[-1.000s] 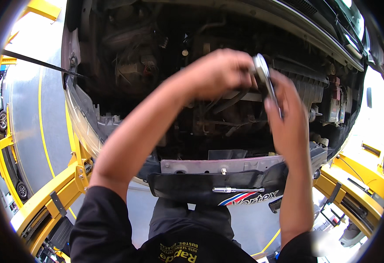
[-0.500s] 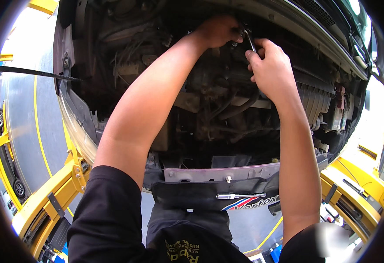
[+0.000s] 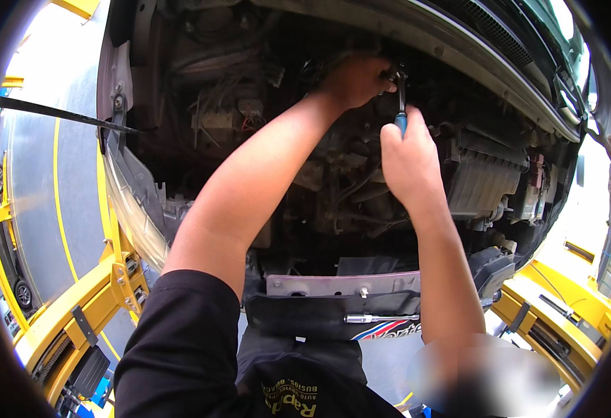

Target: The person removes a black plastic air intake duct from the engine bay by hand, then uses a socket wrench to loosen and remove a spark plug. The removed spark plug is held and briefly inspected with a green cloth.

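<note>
Both of my hands are deep in a car's dark engine bay [image 3: 305,174]. My right hand [image 3: 411,157] is closed round the blue handle of a ratchet wrench [image 3: 401,97], its metal shaft pointing away from me. At the far end of that tool, my left hand [image 3: 361,80] has its fingers bent and pinched about the wrench's head. Shadow hides what the head sits on. Nearer me, a chrome hand tool with a long shaft [image 3: 372,318] lies on a black fender cover [image 3: 298,313] over the front edge of the car.
The raised hood's edge [image 3: 514,90] curves across the far right. A thin black prop rod [image 3: 62,115] crosses the left side. Yellow lift arms [image 3: 62,327] stand low on both sides. A ribbed black housing [image 3: 483,184] lies right of my hands. A pale blur covers the lower right.
The view has shifted, so the engine bay sits a little lower. My right hand has moved back along the wrench, and its blue handle now shows. My left hand stays at the head.
</note>
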Tool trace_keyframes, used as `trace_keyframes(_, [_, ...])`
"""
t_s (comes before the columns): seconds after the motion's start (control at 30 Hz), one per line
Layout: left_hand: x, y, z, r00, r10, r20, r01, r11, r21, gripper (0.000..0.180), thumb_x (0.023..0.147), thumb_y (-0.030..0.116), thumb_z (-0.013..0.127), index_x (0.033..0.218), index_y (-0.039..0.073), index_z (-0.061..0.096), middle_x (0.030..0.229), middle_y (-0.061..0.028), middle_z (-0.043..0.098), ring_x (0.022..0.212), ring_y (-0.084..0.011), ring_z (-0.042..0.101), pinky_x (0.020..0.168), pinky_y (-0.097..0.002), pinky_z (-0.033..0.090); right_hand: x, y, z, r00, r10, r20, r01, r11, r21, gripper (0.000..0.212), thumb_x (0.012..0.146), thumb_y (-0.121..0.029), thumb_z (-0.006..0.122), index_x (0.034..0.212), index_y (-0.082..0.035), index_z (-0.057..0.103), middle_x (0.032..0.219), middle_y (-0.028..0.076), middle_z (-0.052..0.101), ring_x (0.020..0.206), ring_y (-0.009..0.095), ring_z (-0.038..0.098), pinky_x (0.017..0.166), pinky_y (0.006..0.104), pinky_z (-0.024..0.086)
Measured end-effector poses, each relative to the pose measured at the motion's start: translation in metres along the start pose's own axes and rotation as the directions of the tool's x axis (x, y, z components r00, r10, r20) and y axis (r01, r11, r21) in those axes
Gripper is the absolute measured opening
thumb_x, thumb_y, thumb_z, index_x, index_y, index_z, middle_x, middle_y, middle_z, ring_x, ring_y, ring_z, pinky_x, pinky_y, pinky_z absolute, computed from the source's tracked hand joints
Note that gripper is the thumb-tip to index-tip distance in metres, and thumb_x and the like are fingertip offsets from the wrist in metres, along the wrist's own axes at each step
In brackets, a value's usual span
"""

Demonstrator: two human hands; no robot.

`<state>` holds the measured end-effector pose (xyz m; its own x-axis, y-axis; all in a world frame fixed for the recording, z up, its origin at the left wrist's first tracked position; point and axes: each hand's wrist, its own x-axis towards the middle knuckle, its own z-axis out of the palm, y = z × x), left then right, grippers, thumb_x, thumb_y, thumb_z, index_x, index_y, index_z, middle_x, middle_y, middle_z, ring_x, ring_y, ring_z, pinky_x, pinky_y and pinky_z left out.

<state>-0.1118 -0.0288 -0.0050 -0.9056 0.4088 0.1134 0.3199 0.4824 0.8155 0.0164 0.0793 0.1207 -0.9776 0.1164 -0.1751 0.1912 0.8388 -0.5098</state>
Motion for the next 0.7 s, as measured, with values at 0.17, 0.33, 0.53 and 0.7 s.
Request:
trace_keyframes(0.17, [-0.008, 0.005, 0.006, 0.996, -0.021, -0.081, 0.012, 0.994, -0.113, 0.034, 0.087, 0.026, 0.075, 0.116, 0.008, 0.071, 0.100, -0.0187, 0.072, 0.096, -0.0363, 0.070, 0.086, -0.0440, 0.054, -0.004, 0.000, 0.004, 1.000, -0.007, 0.006, 0.008, 0.994, -0.105, 0.047, 0.098, -0.019, 0.060, 0.135, 0.008, 0.049, 0.100, 0.032, 0.071, 0.099, 0.050, 0.069, 0.089, 0.0532, 0.056])
trace_keyframes(0.33, [-0.007, 0.010, 0.004, 0.997, -0.052, -0.064, 0.048, 0.997, -0.057, 0.033, 0.088, 0.026, 0.075, 0.116, 0.009, 0.071, 0.098, -0.0181, 0.072, 0.096, -0.0374, 0.069, 0.087, -0.0438, 0.054, 0.000, 0.006, -0.010, 0.997, -0.043, 0.065, 0.051, 0.989, -0.137, 0.050, 0.097, -0.016, 0.061, 0.139, 0.007, 0.047, 0.103, 0.032, 0.071, 0.103, 0.050, 0.068, 0.093, 0.0526, 0.055])
trace_keyframes(0.53, [-0.005, 0.001, 0.013, 0.992, 0.015, -0.125, -0.017, 1.000, -0.011, 0.035, 0.087, 0.029, 0.076, 0.114, 0.008, 0.071, 0.100, -0.0176, 0.073, 0.099, -0.0370, 0.070, 0.088, -0.0452, 0.054, 0.000, 0.003, -0.016, 0.991, -0.057, 0.119, 0.075, 0.985, -0.153, 0.051, 0.096, -0.017, 0.061, 0.138, 0.009, 0.046, 0.111, 0.036, 0.068, 0.110, 0.050, 0.065, 0.097, 0.0513, 0.053])
trace_keyframes(0.7, [-0.004, 0.000, 0.017, 0.983, 0.022, -0.183, -0.015, 0.999, 0.038, 0.034, 0.087, 0.031, 0.077, 0.113, 0.009, 0.072, 0.100, -0.0152, 0.073, 0.098, -0.0345, 0.071, 0.088, -0.0445, 0.054, 0.003, 0.013, -0.020, 0.982, -0.139, 0.131, 0.161, 0.971, -0.177, 0.051, 0.096, -0.017, 0.061, 0.136, 0.010, 0.047, 0.109, 0.036, 0.068, 0.108, 0.050, 0.065, 0.096, 0.0518, 0.053])
